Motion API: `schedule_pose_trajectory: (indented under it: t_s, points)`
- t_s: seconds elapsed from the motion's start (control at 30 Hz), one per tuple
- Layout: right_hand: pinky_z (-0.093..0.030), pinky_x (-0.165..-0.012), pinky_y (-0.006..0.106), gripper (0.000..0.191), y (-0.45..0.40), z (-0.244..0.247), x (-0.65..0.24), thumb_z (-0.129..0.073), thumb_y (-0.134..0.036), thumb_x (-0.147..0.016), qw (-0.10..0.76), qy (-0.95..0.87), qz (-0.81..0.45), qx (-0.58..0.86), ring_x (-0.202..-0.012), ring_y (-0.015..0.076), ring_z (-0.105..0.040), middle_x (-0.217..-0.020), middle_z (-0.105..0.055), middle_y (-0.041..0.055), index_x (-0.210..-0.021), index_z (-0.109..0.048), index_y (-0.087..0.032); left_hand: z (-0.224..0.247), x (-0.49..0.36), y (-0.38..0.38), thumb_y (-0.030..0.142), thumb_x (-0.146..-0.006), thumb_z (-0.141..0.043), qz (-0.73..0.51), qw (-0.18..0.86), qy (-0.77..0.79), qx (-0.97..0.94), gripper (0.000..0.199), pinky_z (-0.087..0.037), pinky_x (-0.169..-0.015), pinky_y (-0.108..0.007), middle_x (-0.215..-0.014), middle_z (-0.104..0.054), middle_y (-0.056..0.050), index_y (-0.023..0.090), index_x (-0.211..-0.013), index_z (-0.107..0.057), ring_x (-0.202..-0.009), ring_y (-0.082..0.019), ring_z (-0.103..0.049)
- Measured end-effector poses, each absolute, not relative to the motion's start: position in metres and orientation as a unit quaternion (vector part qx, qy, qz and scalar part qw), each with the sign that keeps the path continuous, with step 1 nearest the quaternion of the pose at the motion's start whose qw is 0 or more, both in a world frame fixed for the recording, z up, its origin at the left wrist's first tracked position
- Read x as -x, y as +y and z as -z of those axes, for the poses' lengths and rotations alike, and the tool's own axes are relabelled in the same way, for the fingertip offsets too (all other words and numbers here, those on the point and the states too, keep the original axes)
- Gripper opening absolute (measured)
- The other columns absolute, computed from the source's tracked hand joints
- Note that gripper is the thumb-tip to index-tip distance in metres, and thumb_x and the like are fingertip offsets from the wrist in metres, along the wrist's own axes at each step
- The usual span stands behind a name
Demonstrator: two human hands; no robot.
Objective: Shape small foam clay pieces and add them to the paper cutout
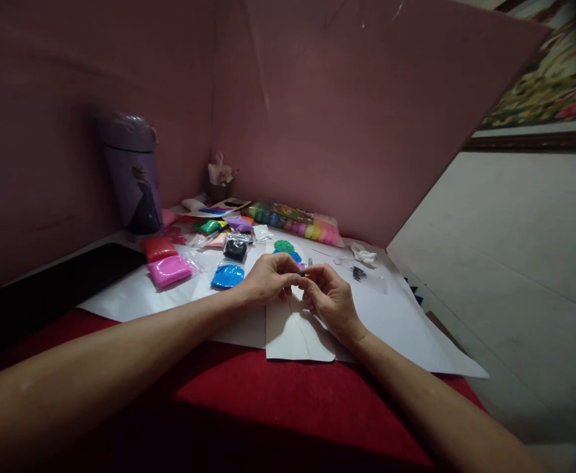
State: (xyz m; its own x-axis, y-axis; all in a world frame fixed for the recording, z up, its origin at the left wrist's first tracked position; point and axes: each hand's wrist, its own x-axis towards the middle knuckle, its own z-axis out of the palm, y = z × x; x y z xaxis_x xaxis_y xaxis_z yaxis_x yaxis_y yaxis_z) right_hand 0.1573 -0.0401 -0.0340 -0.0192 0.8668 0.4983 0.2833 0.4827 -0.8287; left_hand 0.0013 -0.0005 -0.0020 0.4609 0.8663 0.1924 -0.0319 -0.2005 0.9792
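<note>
My left hand [269,276] and my right hand [332,299] meet fingertip to fingertip over a white card [295,341]. Between their pinched fingers is a small black piece of modelling clay [303,274], mostly covered by the fingertips. Just beyond the hands, a bumpy green clay shape [284,246] and a blue patch [295,257] show, with a bit of purple partly hidden by the fingers. A fork-like tip [310,262] sticks up behind them. To the right, black clay bits [359,273] rest on a clear sheet [377,284].
Bagged clay lies at left: blue [228,276], black [235,248], pink [169,270] and red [158,249]. Behind are a long pack of coloured clay [292,222], a purple tumbler [132,174] and a small holder [219,190]. Crumpled tissue [363,252] sits right. Pink panels [317,118] wall the back.
</note>
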Motion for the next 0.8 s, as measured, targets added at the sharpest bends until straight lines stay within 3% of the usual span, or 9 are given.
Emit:
schedule_pose_trajectory:
  t_s: [0.33, 0.63, 0.8]
  points:
    - [-0.047, -0.050, 0.023, 0.013, -0.0394, 0.0338, -0.1579, -0.066, -0.033, -0.084, 0.559, -0.660, -0.249, 0.436, -0.063, 0.0125, -0.059, -0.077, -0.065, 0.0002, -0.089, -0.062, -0.021, 0.0030, -0.0025, 0.0014, 0.006, -0.079, -0.060, -0.409, 0.588, 0.298, -0.631, 0.008, -0.042, -0.039, -0.017, -0.045, -0.056, 0.004, 0.010, -0.072, -0.063, -0.036, -0.006, -0.051]
    - [-0.047, -0.055, 0.026, 0.010, -0.0392, 0.0325, -0.1557, -0.065, -0.030, -0.084, 0.571, -0.657, -0.252, 0.423, -0.064, 0.0131, -0.058, -0.075, -0.064, -0.0001, -0.090, -0.064, -0.021, 0.0079, -0.0019, 0.0040, 0.013, -0.079, -0.063, -0.409, 0.610, 0.294, -0.612, 0.005, -0.046, -0.042, -0.020, -0.049, -0.058, 0.002, 0.010, -0.075, -0.065, -0.040, -0.008, -0.054]
    - [-0.048, -0.057, 0.026, 0.008, -0.0399, 0.0319, -0.1564, -0.064, -0.029, -0.085, 0.572, -0.656, -0.244, 0.429, -0.067, 0.0135, -0.059, -0.076, -0.064, 0.0001, -0.087, -0.064, -0.021, 0.0057, -0.0017, 0.0030, 0.006, -0.077, -0.061, -0.406, 0.615, 0.298, -0.606, 0.005, -0.046, -0.042, -0.019, -0.048, -0.059, 0.002, 0.009, -0.077, -0.065, -0.041, -0.008, -0.055]
